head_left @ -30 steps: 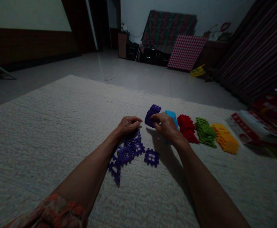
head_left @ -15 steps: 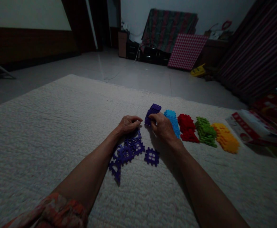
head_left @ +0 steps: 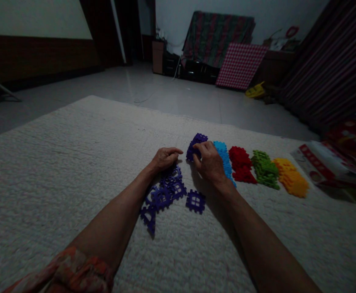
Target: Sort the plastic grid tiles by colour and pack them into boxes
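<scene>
My right hand (head_left: pixel 210 162) is at a stack of purple interlocking plastic tiles (head_left: pixel 196 140), thumb and index finger closed around its near right edge. Palm down, my left hand (head_left: pixel 166 158) rests just left of that stack, index finger stretched out and thumb below it. I see nothing held in the left hand. Close under its wrist lies a loose heap of purple tiles (head_left: pixel 162 198), some with window-like cutouts. A purple triangular tile (head_left: pixel 149 218) is at the heap's near end, and a single square purple tile (head_left: pixel 195 201) lies apart to the right.
Rows of blue tiles (head_left: pixel 223 156), red tiles (head_left: pixel 241 165), green tiles (head_left: pixel 265 169) and yellow tiles (head_left: pixel 291 178) run rightward beside my right hand. A red and white box (head_left: pixel 321 162) stands beyond them. Everything lies on a pale quilted mat (head_left: pixel 89 134) over a tiled floor.
My right hand has shifted slightly, its thumb and index finger now a little farther apart at the purple stack. My left hand stays nearly in place.
</scene>
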`<control>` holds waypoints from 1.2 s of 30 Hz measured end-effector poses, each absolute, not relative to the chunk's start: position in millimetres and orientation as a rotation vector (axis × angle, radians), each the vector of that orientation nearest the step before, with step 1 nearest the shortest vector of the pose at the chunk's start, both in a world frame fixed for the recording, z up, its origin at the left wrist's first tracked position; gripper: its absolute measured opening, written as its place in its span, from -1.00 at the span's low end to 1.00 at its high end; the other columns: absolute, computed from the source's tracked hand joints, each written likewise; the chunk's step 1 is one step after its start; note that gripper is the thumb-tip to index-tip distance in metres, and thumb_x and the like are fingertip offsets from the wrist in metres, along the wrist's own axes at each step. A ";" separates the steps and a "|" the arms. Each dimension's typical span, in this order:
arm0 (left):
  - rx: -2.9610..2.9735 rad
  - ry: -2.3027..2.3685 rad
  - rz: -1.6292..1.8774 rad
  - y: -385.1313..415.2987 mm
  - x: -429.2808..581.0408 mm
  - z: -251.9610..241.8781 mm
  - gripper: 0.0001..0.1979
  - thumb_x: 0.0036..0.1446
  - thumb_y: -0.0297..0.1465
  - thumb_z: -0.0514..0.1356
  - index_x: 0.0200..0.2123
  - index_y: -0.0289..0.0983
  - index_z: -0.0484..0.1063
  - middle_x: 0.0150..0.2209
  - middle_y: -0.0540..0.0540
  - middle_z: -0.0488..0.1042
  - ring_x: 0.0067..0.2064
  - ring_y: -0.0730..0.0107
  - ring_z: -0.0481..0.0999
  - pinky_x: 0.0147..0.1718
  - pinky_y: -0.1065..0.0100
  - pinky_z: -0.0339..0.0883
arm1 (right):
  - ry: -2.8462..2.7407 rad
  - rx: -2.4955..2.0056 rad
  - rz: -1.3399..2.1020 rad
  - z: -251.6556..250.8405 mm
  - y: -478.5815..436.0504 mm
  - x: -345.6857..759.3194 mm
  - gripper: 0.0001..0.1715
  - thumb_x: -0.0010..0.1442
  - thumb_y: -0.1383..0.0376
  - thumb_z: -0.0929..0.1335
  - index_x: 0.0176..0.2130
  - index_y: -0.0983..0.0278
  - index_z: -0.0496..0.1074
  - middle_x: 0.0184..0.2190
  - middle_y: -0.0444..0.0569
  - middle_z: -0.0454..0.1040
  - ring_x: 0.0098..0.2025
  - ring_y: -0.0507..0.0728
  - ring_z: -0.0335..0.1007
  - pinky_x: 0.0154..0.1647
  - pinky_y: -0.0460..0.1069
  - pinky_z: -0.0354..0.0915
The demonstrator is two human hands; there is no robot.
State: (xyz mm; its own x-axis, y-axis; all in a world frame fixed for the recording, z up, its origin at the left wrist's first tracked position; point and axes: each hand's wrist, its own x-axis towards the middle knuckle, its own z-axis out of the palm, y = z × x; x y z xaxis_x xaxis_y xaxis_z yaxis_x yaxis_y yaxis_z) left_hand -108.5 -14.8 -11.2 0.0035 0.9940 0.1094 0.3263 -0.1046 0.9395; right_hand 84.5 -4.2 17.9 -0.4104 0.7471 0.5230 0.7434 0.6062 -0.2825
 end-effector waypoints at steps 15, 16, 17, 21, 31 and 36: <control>1.439 1.328 1.143 -12.1 -109.1 -18.6 -0.66 0.02 -0.45 0.15 -0.15 -0.37 0.61 -0.60 0.02 0.44 -0.57 0.53 0.32 -0.44 0.40 0.34 | -2.226 -1.197 -0.004 13.6 0.6 88.7 -0.62 0.14 0.46 0.33 -0.03 0.28 0.42 -0.08 0.17 0.41 -0.01 0.32 0.32 0.03 0.16 0.32; 1.432 1.318 1.150 -11.8 -109.1 -19.6 -0.66 0.02 -0.45 0.15 -0.15 -0.37 0.61 -0.60 0.02 0.45 -0.56 0.53 0.32 -0.43 0.39 0.35 | -2.225 -1.195 0.003 12.5 1.5 88.7 -0.62 0.13 0.46 0.32 -0.03 0.27 0.42 -0.09 0.17 0.41 0.00 0.32 0.32 0.03 0.16 0.32; 1.424 1.309 1.153 -11.7 -109.1 -20.0 -0.66 0.02 -0.45 0.15 -0.15 -0.37 0.61 -0.60 0.03 0.44 -0.57 0.53 0.31 -0.44 0.40 0.35 | -2.223 -1.190 0.011 11.1 2.5 88.6 -0.62 0.13 0.47 0.32 -0.04 0.27 0.42 -0.09 0.17 0.42 0.00 0.32 0.32 0.04 0.17 0.32; 1.423 1.309 1.144 -13.2 -108.8 -16.4 -0.66 0.01 -0.46 0.14 -0.16 -0.37 0.61 -0.61 0.03 0.45 -0.59 0.56 0.28 -0.53 0.46 0.24 | -2.204 -1.176 0.017 6.2 5.6 88.9 -0.60 0.13 0.49 0.32 -0.02 0.30 0.41 -0.07 0.18 0.42 0.02 0.33 0.31 0.07 0.18 0.32; 1.390 1.296 1.127 -14.0 -109.6 -14.4 -0.66 0.01 -0.44 0.14 -0.15 -0.37 0.60 -0.60 0.01 0.45 -0.61 0.57 0.24 -0.56 0.45 0.15 | -2.219 -1.120 0.067 14.0 0.1 86.1 -0.76 0.19 0.43 0.33 -0.11 0.29 0.47 -0.15 0.13 0.44 -0.06 0.27 0.37 0.01 0.12 0.32; 1.343 1.296 1.196 -15.0 -108.5 -13.5 -0.62 0.01 -0.36 0.14 -0.13 -0.39 0.58 -0.58 0.02 0.43 -0.58 0.53 0.29 -0.55 0.44 0.16 | -2.370 -0.968 0.488 18.3 -14.5 77.7 -0.77 0.18 0.42 0.37 -0.13 0.28 0.49 -0.22 0.00 0.46 -0.27 0.10 0.40 -0.15 0.01 0.33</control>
